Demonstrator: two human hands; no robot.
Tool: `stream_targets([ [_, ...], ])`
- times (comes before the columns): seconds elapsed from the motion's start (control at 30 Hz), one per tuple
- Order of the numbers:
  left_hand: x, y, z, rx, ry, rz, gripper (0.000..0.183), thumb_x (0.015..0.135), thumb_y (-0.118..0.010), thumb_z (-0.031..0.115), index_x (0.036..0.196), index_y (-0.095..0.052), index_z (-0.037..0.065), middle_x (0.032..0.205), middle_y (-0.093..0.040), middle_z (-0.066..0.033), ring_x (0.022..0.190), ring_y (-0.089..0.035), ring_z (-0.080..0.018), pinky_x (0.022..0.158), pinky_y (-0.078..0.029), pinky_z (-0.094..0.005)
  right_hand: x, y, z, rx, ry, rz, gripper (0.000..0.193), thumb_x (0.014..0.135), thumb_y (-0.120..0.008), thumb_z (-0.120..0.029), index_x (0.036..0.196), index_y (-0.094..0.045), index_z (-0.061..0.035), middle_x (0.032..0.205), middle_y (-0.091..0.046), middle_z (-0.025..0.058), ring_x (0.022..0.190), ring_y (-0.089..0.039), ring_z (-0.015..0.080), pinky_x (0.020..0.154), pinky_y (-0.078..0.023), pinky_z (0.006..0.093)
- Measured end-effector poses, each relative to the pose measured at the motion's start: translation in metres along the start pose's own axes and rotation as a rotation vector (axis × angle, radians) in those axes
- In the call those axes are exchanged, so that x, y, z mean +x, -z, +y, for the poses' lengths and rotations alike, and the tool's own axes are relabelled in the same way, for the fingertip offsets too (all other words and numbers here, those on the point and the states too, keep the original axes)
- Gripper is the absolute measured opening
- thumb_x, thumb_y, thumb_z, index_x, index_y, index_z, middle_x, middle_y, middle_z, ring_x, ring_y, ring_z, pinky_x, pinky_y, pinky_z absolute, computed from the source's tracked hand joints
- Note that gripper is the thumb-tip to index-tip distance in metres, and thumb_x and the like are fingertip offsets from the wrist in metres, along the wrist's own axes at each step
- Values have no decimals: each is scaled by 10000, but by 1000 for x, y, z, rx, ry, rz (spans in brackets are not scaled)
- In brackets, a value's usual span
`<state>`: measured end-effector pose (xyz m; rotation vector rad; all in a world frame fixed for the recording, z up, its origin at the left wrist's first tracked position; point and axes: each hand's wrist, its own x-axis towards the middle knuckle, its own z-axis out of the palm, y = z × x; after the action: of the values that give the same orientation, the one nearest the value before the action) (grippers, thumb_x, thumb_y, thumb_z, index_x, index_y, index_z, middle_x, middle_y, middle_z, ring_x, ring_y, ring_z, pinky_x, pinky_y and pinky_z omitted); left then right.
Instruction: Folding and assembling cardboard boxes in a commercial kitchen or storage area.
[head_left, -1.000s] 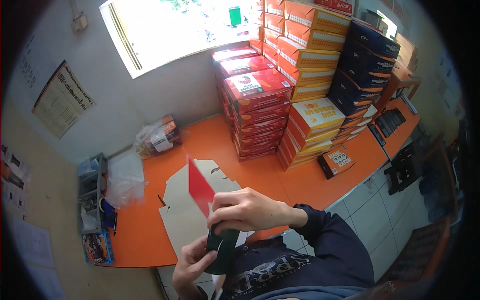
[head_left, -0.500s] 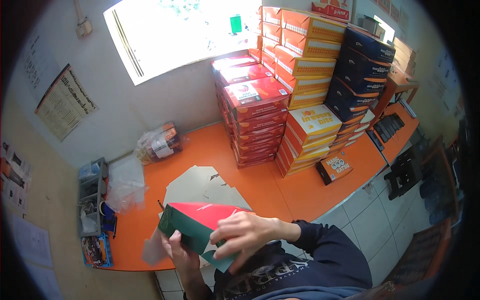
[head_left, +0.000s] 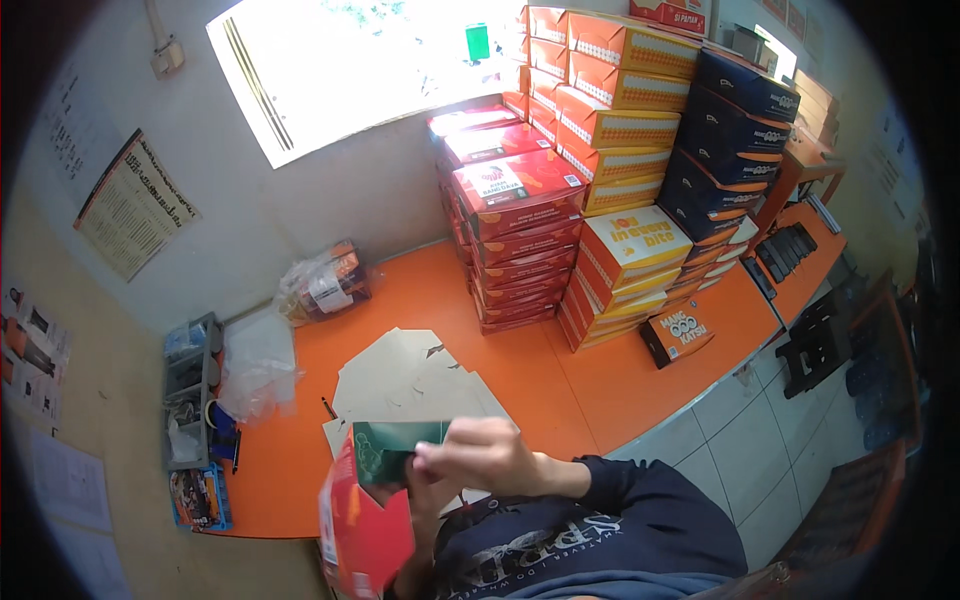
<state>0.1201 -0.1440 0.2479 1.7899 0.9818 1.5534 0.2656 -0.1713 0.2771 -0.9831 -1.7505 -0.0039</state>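
A red and green cardboard box point(head_left: 372, 530), partly folded, is held up at the table's near edge. Its green side panel point(head_left: 382, 452) faces up, and a red printed side hangs toward my body. My right hand point(head_left: 485, 458) has its fingers closed at the right end of the green panel, gripping the box there. Behind and below it, my left hand point(head_left: 428, 497) holds the box at the notch between the green and red panels; most of its fingers are hidden. Just beyond the box lie flat pale cardboard sheets point(head_left: 400, 375), stacked on the orange table point(head_left: 290, 480).
Tall stacks of red boxes point(head_left: 525, 235), orange-yellow boxes point(head_left: 625, 130) and dark blue boxes point(head_left: 725, 140) line the back right. A grey organiser tray point(head_left: 190, 390), a blue basket point(head_left: 203, 497), plastic bags point(head_left: 258, 365) and a wrapped bundle point(head_left: 330, 285) stand left. One small box point(head_left: 680, 332) lies right.
The box has been turned so its red side now hangs down at the left and the green panel faces up. My right hand has moved from spread fingers to a closed grip.
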Motion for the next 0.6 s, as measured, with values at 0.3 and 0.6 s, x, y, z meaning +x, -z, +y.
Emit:
stream_targets([
  [0.3,7,41,-34,389,-26,-1093,912,704,-805,285,1449,-311,106,1442,-345,-232,1363,-303,-390,1106,-273,-499,-16,16,53,179,-556,-57,276,925,-559,-272,1152,-562,-115,1075,-585,111,1005,-579,270,888,-449,364],
  [0.6,11,72,-17,384,-518,-712,85,759,-679,106,808,-709,169,766,-709,2,685,-679,-128,537,-498,-262,-78,55,120,317,-1447,-239,638,977,-387,-547,1309,-462,-7,1182,-590,170,879,-666,173,701,-527,213],
])
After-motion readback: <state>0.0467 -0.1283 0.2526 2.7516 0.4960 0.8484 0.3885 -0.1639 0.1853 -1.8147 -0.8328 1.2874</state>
